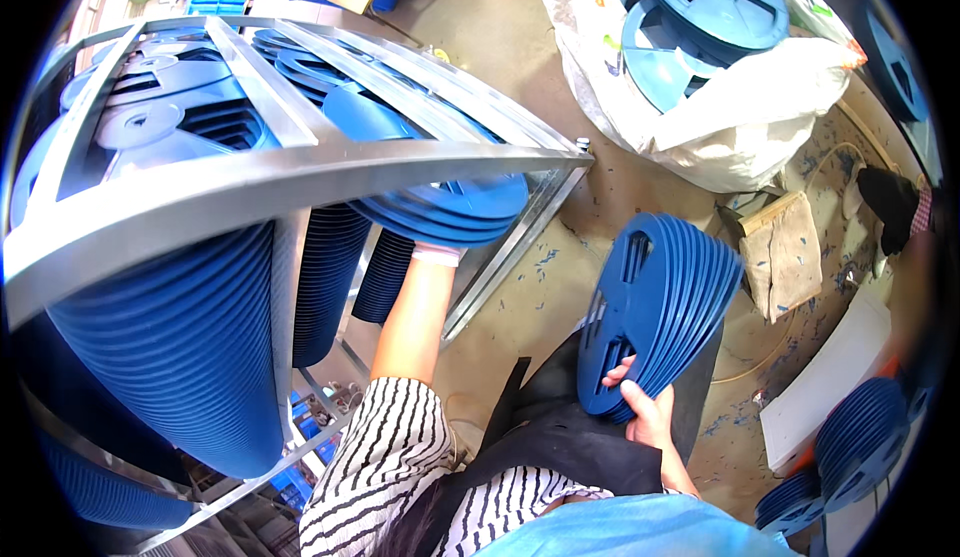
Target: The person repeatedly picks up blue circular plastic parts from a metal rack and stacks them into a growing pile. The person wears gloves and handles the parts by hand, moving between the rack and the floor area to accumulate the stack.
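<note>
My right hand (650, 409) grips a fanned stack of blue plastic reel discs (655, 317) by its lower end. The thumb lies over the near edge, and fingers show through a slot in the front disc. The stack is held tilted on edge above my lap. My left arm reaches to the metal rack, where my left hand (437, 254) is mostly hidden beneath a few flat-lying blue reel discs (470, 219). Only a pale strip near the wrist shows there, and its fingers are out of sight.
The metal rack (290, 172) fills the left side, packed with tall columns of blue discs (180, 347). A white sack (740, 127) of reels stands far right. Near it is a cardboard-covered block (785, 257). More disc stacks (860, 437) sit at lower right. Blue scraps litter the floor.
</note>
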Action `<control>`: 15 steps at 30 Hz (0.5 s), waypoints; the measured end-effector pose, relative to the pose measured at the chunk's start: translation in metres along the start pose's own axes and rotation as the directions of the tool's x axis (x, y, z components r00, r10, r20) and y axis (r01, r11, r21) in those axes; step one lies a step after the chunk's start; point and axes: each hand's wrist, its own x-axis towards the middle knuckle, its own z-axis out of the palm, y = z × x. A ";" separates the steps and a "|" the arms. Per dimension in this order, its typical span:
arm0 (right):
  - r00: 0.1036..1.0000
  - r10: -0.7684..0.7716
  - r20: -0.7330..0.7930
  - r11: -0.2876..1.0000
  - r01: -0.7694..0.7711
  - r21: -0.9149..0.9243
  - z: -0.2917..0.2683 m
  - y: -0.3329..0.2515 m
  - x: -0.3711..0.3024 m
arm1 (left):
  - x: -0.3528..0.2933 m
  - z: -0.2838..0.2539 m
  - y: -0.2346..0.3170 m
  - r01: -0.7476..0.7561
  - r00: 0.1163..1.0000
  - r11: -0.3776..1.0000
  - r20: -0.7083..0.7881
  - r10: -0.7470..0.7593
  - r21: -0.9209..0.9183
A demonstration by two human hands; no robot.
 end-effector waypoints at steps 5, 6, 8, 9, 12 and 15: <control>0.956 0.178 0.233 0.984 -0.170 -0.052 0.002 -0.025 0.027 | -0.020 -0.001 0.000 0.113 0.993 0.920 0.074 -0.092 -0.376; 0.944 0.230 0.238 0.973 -0.216 -0.084 0.004 -0.033 0.032 | -0.024 -0.001 -0.001 0.156 0.986 0.858 0.128 -0.106 -0.490; 0.916 0.321 0.240 0.944 -0.291 -0.154 0.006 -0.047 0.042 | -0.028 -0.004 -0.007 0.314 0.949 0.498 0.279 -0.146 -0.808; 0.908 0.347 0.234 0.932 -0.306 -0.196 0.007 -0.050 0.046 | -0.028 -0.003 -0.008 0.340 0.940 0.325 0.304 -0.156 -0.882; 0.899 0.397 0.183 0.909 -0.359 -0.212 0.012 -0.062 0.053 | -0.029 -0.003 -0.007 0.029 0.984 0.962 -0.162 -0.076 -0.273; 0.904 0.404 0.140 0.904 -0.372 -0.210 0.016 -0.077 0.061 | -0.029 0.019 -0.007 0.019 0.907 1.000 -0.420 -0.025 -0.018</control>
